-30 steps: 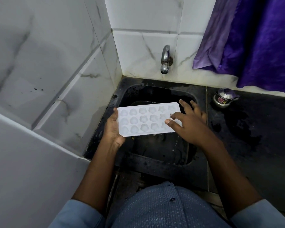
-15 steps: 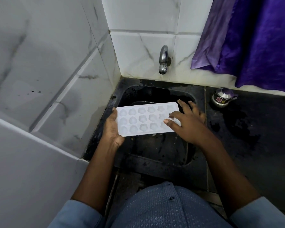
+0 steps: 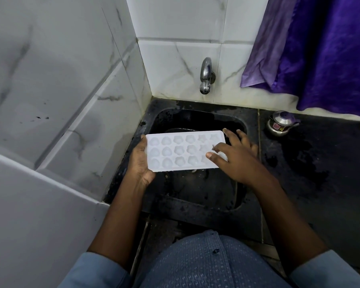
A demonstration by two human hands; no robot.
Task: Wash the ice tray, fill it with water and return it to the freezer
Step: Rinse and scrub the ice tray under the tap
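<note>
Ice tray (image 3: pixel 181 151) is at frame centre, held level over the black sink (image 3: pixel 195 206), cavities up. The left hand (image 3: pixel 140 163) grips its left end. The right hand (image 3: pixel 235 159) lies across the right end with fingers spread and straight, gripping nothing. The tap (image 3: pixel 205 75) at upper centre shows no water.

Risks:
- Only one end is gripped, so wet plastic could slip and the tray would drop into the grimy basin.
- The tray sits short of the spout, so flow would likely hit the rim and splash.
- Once full, any tilt spills it.
</note>
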